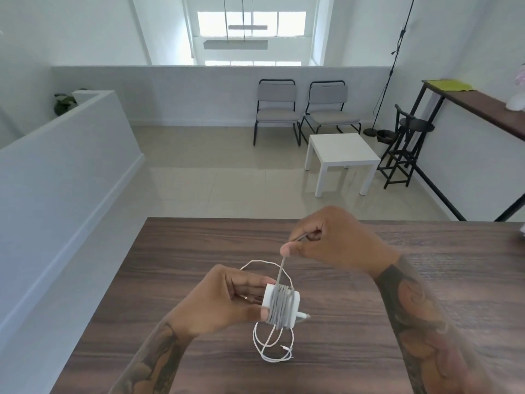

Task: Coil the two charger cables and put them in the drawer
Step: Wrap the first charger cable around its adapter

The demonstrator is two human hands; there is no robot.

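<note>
My left hand (227, 300) grips a white charger block (268, 294) above the dark wooden table (184, 251). A grey braided cable (279, 307) is wound around the block in several turns. Its free end rises taut to my right hand (329, 237), which pinches it between thumb and fingers, higher and further from me than the block. A thin white cable (270, 351) lies loose on the table under my hands, with loops showing below and behind the block. Its small plug (287, 348) rests near the front loop. No drawer is visible.
Beyond the table's far edge is tiled floor with a small white side table (341, 152), two grey chairs (304, 109), a black stool (409, 143) and a high wooden counter (477, 100) at right. A low white wall (71, 166) runs along the left.
</note>
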